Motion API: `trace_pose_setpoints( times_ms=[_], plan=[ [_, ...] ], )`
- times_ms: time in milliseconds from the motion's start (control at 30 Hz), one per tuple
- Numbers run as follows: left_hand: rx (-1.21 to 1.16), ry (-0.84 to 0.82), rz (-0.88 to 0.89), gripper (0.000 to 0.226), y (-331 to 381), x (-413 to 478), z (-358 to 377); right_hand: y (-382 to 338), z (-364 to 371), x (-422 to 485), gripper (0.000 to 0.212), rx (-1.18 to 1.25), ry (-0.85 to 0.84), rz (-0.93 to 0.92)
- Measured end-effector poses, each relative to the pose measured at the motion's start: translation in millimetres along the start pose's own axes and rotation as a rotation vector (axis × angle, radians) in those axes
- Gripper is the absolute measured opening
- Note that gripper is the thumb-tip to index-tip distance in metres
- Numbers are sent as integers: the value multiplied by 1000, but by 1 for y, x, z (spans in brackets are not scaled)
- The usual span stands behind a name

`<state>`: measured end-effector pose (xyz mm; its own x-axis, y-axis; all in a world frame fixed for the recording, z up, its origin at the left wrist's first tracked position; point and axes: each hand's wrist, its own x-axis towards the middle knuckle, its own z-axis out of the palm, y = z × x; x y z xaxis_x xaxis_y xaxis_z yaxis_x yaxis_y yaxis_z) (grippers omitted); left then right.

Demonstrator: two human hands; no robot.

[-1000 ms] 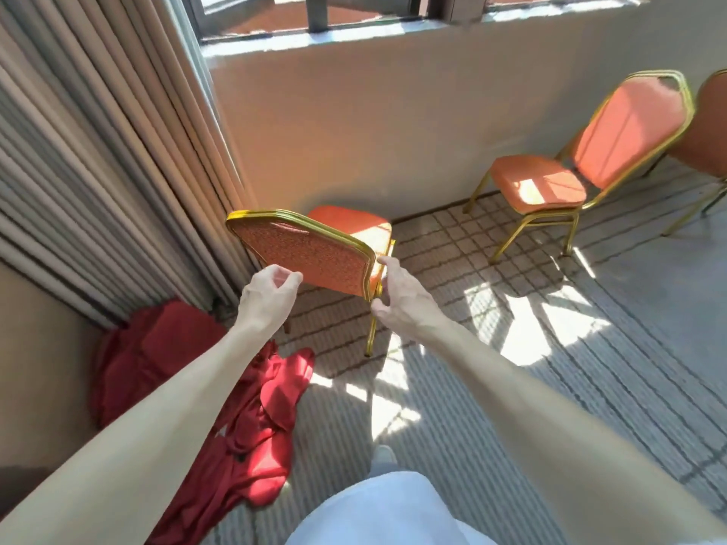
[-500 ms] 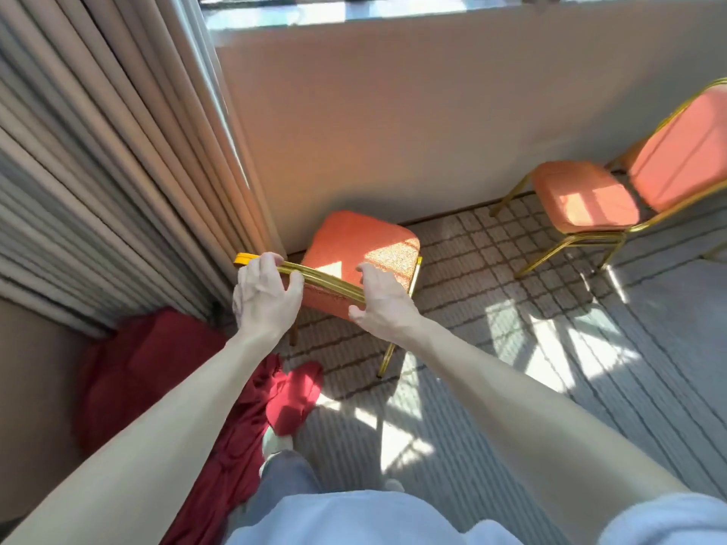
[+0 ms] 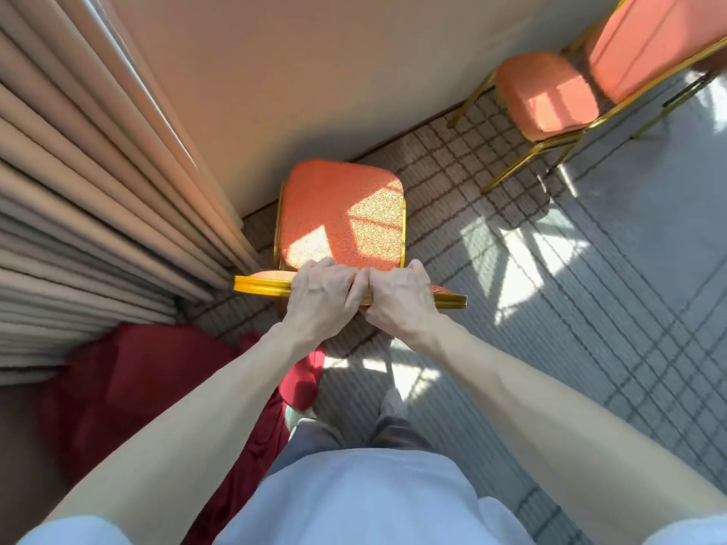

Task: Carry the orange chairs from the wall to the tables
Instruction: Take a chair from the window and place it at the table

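We curl our left hand (image 3: 320,293) and right hand (image 3: 399,295) side by side, touching, over the gold top rail (image 3: 259,285) of the orange chair (image 3: 338,214) standing against the wall (image 3: 314,72) beside the curtain (image 3: 98,190), a centred grip likely chosen to lift it level

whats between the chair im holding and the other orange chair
Only bare sunlit carpet lies between held chair and second chair, per the head view.

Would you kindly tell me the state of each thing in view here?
Near chair: upright, backrest held at the top.
Left grip: curled round that backrest.
Right grip: curled round it too.
Far chair: upright, untouched.
Red cloth: crumpled on the floor.
Curtain: gathered in folds.
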<state>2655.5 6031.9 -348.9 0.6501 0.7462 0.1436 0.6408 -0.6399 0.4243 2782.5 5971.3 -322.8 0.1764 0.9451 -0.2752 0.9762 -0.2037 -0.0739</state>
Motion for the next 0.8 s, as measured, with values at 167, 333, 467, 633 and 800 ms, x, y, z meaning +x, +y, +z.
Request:
trace_pose_setpoints(
  times_ms=[167,333,467,633,800],
  plan=[
    [0,-76,-31,48,3,11,-4,-2,-16,5,4,9,-107,-14],
    [66,-101,-86,53,13,42,-25,11,-47,20,12,82,-74,-35],
    [69,-29,-119,58,26,90,-63,27,-104,48,11,29,24,-136],
    [72,24,-149,72,45,144,-92,50,-153,79,9,79,18,-155],
    [42,98,-253,71,46,178,-95,61,-165,116,13,115,161,-131]
  ],
)
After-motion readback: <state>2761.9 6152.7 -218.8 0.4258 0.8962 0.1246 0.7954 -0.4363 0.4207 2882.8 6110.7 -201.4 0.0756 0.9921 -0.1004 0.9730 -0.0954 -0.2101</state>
